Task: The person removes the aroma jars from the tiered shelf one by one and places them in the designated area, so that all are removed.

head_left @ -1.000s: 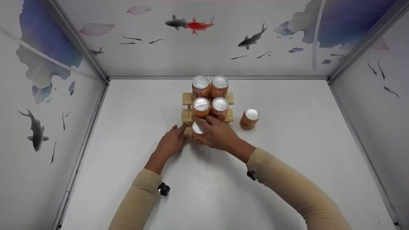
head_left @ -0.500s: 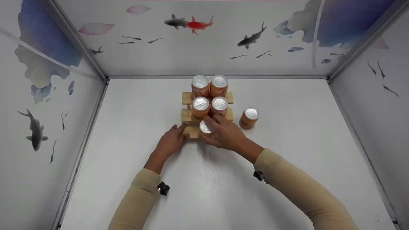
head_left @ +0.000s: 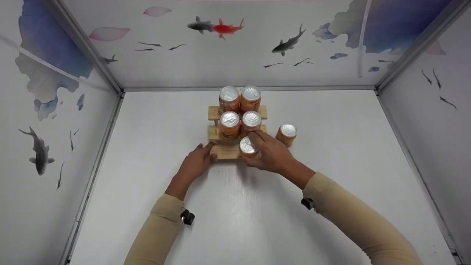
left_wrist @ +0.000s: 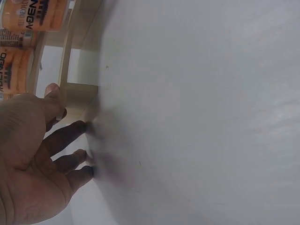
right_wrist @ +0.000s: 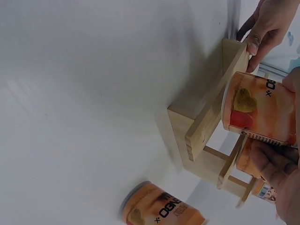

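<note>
A stepped wooden rack [head_left: 225, 151] carries orange cans with silver lids. My left hand [head_left: 195, 162] grips the left end of its lowest step, thumb and a finger at the board's edge in the left wrist view. On the right part of that same step, my right hand [head_left: 272, 154] holds an orange can [head_left: 248, 145] upright between thumb and fingers. In the right wrist view the held can [right_wrist: 262, 108] shows a printed label, its base at the lowest board. Behind it, two cans stand on the middle step, including one [head_left: 230, 125], and two on the top step, including one [head_left: 229, 99].
One more orange can [head_left: 286, 135] stands on the white table [head_left: 235, 221] just right of the rack. A back wall [head_left: 250, 59] with painted fish rises behind the rack, and side walls flank the table.
My right hand has shifted the can to the right along the lowest step, baring the step's left part. The left hand has stayed at the rack's left end.
</note>
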`<state>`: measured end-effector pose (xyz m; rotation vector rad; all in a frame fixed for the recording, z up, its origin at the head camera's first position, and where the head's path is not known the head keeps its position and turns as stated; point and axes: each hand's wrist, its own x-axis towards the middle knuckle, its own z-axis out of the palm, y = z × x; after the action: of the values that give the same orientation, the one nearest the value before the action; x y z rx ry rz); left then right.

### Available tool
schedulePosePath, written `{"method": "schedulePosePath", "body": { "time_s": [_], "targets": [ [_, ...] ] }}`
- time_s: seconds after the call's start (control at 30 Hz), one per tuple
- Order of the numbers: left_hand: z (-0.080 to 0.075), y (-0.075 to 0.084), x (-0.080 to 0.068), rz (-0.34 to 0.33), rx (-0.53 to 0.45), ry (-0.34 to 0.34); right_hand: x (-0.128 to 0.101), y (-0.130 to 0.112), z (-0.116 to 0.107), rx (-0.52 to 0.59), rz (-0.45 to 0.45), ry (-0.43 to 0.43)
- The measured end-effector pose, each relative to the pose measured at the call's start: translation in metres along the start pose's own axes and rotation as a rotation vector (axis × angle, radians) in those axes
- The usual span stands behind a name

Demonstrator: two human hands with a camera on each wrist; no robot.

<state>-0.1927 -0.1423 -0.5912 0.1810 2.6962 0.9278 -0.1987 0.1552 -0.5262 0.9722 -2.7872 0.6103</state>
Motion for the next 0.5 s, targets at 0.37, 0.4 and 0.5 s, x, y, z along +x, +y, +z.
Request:
{"method": "schedulePosePath", "body": {
  "time_s": [0.37, 0.4, 0.5],
  "targets": [
    [0.000, -0.001, 0.000, -0.010, -0.013, 0.004, -0.016, 0.017, -0.014, -0.038, -0.007, 0.046],
    [0.001, -0.001, 0.000, -0.009, -0.012, 0.005, -0.018, 0.018, -0.014, -0.042, -0.005, 0.050],
    [0.002, -0.002, 0.000, -0.013, -0.010, 0.007, -0.024, 0.024, -0.016, -0.058, -0.005, 0.067]
  ]
}}
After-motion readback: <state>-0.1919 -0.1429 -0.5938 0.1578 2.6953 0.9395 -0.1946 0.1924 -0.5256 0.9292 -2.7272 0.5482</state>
